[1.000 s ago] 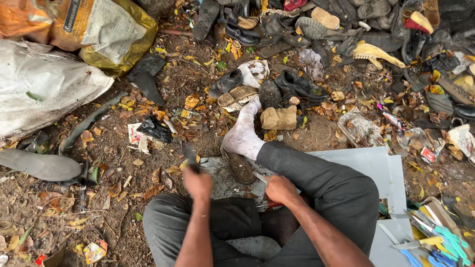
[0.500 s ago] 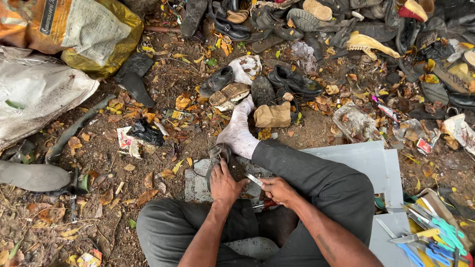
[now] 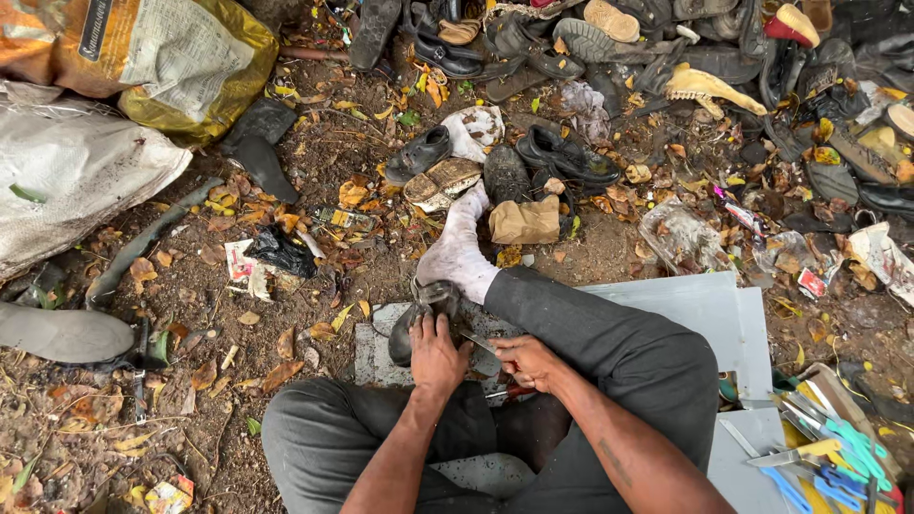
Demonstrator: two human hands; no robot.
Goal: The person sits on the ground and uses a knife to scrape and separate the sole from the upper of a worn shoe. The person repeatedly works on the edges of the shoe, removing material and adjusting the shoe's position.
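Head view showed the left hand (image 3: 436,354) pressing a dark shoe (image 3: 419,319) on the grey slab (image 3: 373,350) while the right hand (image 3: 526,362) gripped a thin tool (image 3: 473,340), the repair apparently mid-cut, needing steady pressure next.

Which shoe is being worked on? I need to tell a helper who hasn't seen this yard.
Find the seated person's outstretched leg in the white sock. Beside its ankle, a dark shoe lies under the left hand. Unlike the shoe pile farther off, it rests on the grey board.
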